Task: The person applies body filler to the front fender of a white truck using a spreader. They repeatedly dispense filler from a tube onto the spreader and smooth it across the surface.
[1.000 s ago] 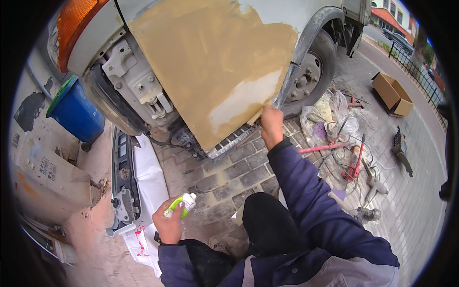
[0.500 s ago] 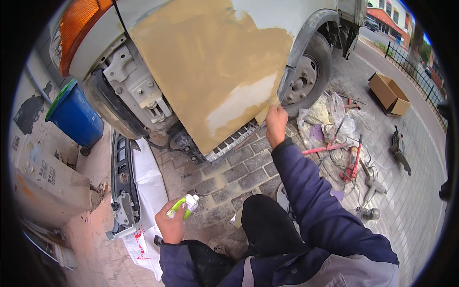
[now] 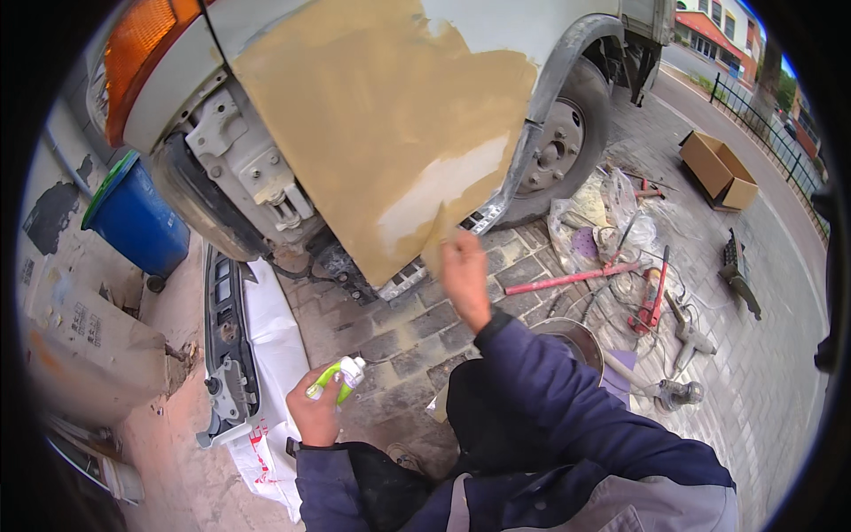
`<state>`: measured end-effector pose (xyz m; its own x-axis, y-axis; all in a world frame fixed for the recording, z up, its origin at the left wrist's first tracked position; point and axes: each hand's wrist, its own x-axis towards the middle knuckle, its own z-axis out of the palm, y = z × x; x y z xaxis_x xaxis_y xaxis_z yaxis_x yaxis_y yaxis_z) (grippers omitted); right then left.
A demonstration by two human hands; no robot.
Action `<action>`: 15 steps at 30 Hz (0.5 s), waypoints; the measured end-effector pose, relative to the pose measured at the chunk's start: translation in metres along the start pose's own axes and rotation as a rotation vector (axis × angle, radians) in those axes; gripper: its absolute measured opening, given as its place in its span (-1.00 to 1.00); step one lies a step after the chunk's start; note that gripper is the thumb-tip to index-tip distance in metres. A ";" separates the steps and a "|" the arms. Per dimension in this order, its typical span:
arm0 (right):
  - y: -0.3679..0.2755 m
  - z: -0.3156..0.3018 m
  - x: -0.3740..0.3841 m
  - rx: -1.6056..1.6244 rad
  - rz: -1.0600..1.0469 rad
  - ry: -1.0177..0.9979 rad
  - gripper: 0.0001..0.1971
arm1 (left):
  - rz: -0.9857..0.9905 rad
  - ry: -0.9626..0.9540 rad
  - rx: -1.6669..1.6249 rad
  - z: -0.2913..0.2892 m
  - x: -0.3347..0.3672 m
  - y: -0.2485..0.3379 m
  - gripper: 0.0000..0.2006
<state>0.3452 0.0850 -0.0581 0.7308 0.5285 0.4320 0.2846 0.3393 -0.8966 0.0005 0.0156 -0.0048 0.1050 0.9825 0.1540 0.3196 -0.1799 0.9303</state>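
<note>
The left hand (image 3: 312, 413) has its fingers clamped around a lime-green and white tube (image 3: 349, 376), above the grey brick paving (image 3: 403, 356). The right hand (image 3: 464, 273) pinches a thin, flat tan spreader (image 3: 434, 246) at the lower part of a large vehicle panel (image 3: 381, 115) coated tan around 1 pale patch (image 3: 443, 182); whether the blade touches, I cannot tell.

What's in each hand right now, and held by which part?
Left hand: a green-and-white tube, held around its body. Right hand: a flat tan spreader, held by its near edge.
</note>
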 end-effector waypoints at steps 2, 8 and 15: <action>0.012 -0.027 0.036 0.013 0.289 0.075 -0.74 | 0.006 -0.002 0.017 -0.001 -0.004 -0.002 -0.77; 0.038 -0.060 0.139 0.423 0.433 0.165 -0.65 | -0.004 0.018 -0.025 -0.014 -0.012 0.004 -0.77; 0.022 -0.021 0.084 -0.052 0.343 0.077 -0.73 | 0.051 -0.014 0.030 -0.014 -0.009 0.004 -0.77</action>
<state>0.4255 0.1204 -0.0438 0.8336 0.5435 0.0984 0.0446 0.1112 -0.9928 -0.0127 0.0071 0.0022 0.1348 0.9713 0.1960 0.3415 -0.2312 0.9110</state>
